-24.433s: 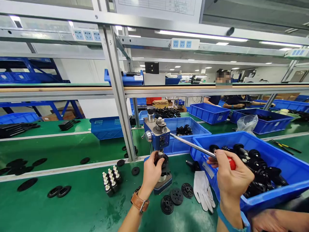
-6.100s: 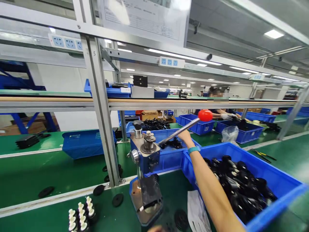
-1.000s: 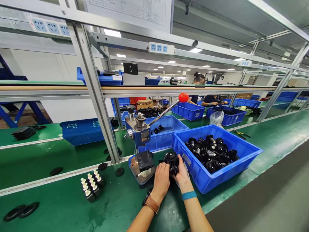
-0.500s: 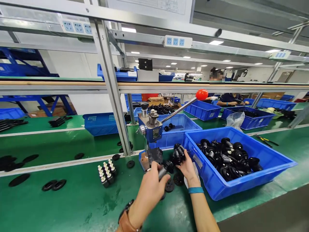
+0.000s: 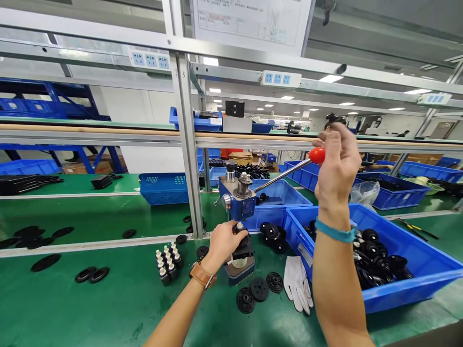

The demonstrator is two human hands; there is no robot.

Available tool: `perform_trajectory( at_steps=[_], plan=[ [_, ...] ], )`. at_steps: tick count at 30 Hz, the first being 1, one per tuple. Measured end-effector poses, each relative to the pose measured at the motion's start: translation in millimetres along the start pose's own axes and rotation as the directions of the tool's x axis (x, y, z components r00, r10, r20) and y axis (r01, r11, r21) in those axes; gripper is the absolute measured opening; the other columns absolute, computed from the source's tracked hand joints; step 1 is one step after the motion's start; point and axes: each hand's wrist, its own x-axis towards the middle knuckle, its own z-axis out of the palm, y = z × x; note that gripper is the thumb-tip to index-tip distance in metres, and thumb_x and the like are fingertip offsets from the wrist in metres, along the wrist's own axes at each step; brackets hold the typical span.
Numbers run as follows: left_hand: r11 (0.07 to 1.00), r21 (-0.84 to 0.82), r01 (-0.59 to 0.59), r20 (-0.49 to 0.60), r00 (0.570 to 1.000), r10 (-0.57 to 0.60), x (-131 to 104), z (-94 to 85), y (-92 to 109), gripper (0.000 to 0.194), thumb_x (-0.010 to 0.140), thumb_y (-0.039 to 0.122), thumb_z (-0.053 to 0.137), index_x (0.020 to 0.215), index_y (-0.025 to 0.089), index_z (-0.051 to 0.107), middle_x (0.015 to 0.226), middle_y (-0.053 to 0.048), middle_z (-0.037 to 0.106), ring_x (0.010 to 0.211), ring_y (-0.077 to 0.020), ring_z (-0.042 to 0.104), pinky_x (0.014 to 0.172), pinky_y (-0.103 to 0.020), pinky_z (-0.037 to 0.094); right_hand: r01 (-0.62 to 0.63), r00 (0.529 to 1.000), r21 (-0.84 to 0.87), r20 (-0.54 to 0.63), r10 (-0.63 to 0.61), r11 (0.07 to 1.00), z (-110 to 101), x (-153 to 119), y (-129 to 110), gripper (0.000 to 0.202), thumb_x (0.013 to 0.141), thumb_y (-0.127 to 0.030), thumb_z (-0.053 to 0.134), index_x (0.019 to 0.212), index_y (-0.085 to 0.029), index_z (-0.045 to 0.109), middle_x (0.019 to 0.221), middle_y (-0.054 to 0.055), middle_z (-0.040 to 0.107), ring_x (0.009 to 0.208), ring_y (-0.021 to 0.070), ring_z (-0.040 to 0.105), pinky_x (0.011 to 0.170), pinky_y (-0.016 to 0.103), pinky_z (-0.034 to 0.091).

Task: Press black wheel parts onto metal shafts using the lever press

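My left hand (image 5: 226,242) is closed around a dark cylindrical part with a pale tip (image 5: 239,226), upright beneath the head of a blue hand-lever press (image 5: 237,200). The fingers hide much of the part. My right hand (image 5: 338,166) is raised beside the red knob (image 5: 317,155) on the press lever. Its blurred fingers are loosely curled and apart, with nothing seen in them; whether they touch the knob is unclear. Several black discs (image 5: 259,288) lie in front of the press base. A cluster of black wheeled parts (image 5: 273,236) sits right of the press.
A large blue bin (image 5: 408,291) of black parts stands at the right, partly behind my right forearm. A white glove (image 5: 297,283) lies beside it. Left of the press stand small white-topped pieces (image 5: 168,262). A metal post (image 5: 188,144) rises behind.
My left hand has brought the part under the press. My right hand has left the cluster of black parts and risen to the lever knob. The view has shifted slightly.
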Motion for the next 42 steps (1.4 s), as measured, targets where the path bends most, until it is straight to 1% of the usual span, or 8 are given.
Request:
perform_trajectory(
  at_steps=[3,6,11,20,31,35,39,42],
  plan=[
    [0.999,-0.043,-0.003,0.004,1.000,0.003,0,0.0,-2,0.017,0.087,0.035,0.072,0.094,0.019,0.076,0.086,-0.008,0.078,0.080,-0.0239,0.070,0.061,-0.028,0.032,0.003,0.997,-0.299,-0.076,-0.027,0.954,-14,-15,-12,0.046,0.099,-0.054,0.058,0.096,-0.014,0.079,0.079,0.005,0.071,0.075,0.0156,0.064,0.073,0.029,0.049],
    [0.996,-0.088,0.002,0.006,1.000,-0.002,0,0.8,-3,0.015,0.087,0.034,0.073,0.089,0.019,0.075,0.080,-0.006,0.076,0.074,-0.0217,0.067,0.060,-0.028,0.033,-0.163,0.985,-0.595,-0.143,0.096,0.787,-47,-75,-7,0.046,0.095,-0.056,0.064,0.077,-0.016,0.078,0.063,0.002,0.066,0.060,0.0138,0.056,0.060,0.028,0.040],
    [0.992,-0.126,0.014,-0.002,1.000,-0.014,0,5.0,-5,0.019,0.086,0.035,0.072,0.074,0.020,0.068,0.064,0.000,0.063,0.062,-0.0170,0.056,0.057,-0.028,0.029,-0.322,0.944,-0.623,-0.149,0.296,0.713,-80,-146,13,0.055,0.091,-0.066,0.063,0.064,-0.018,0.071,0.050,0.001,0.059,0.047,0.0134,0.052,0.051,0.028,0.036],
    [0.985,-0.166,0.042,-0.008,0.999,-0.044,-2,9.8,-5,0.030,0.085,0.034,0.071,0.065,0.021,0.054,0.057,0.006,0.049,0.057,-0.0134,0.041,0.058,-0.027,0.026,-0.241,0.952,-0.654,-0.301,0.046,0.717,-71,-159,36,0.050,0.095,-0.056,0.064,0.063,-0.017,0.067,0.049,-0.003,0.040,0.049,0.0105,0.036,0.053,0.028,0.029],
    [0.986,-0.164,0.009,-0.055,0.998,-0.019,-7,5.8,-3,0.020,0.086,0.034,0.070,0.074,0.020,0.064,0.062,0.002,0.056,0.062,-0.0157,0.049,0.061,-0.028,0.026,-0.186,0.982,-0.613,-0.114,0.147,0.768,-76,-140,28,0.052,0.098,-0.056,0.057,0.069,-0.016,0.071,0.049,-0.003,0.045,0.047,0.0103,0.040,0.052,0.027,0.031],
    [0.867,-0.497,0.027,0.099,0.995,0.026,-24,36.5,39,0.024,0.084,0.037,0.068,0.069,0.020,0.061,0.060,0.002,0.060,0.057,-0.0152,0.054,0.057,-0.026,0.031,-0.080,0.987,-0.592,0.067,0.148,0.802,-69,-89,1,0.049,0.099,-0.060,0.054,0.081,-0.018,0.072,0.055,-0.002,0.055,0.053,0.0132,0.051,0.058,0.026,0.040],
    [0.324,-0.879,0.350,0.433,0.870,0.234,-27,95.7,126,0.029,0.079,0.044,0.075,0.071,0.019,0.061,0.053,0.003,0.057,0.047,-0.0142,0.056,0.049,-0.025,0.035,-0.006,0.993,-0.390,0.104,0.050,0.921,-52,-44,-1,0.052,0.099,-0.068,0.050,0.112,-0.021,0.068,0.083,0.003,0.068,0.061,0.0146,0.061,0.058,0.027,0.047],
    [0.180,-0.903,0.390,0.428,0.854,0.295,-14,127.4,178,0.028,0.076,0.039,0.080,0.081,0.016,0.066,0.069,-0.002,0.068,0.061,-0.0147,0.063,0.061,-0.027,0.048,-0.117,0.981,-0.137,0.136,0.135,0.984,-43,-37,29,0.069,0.103,-0.073,0.016,0.148,-0.028,0.043,0.123,0.009,0.064,0.078,0.0152,0.071,0.064,0.028,0.056]
  ],
)
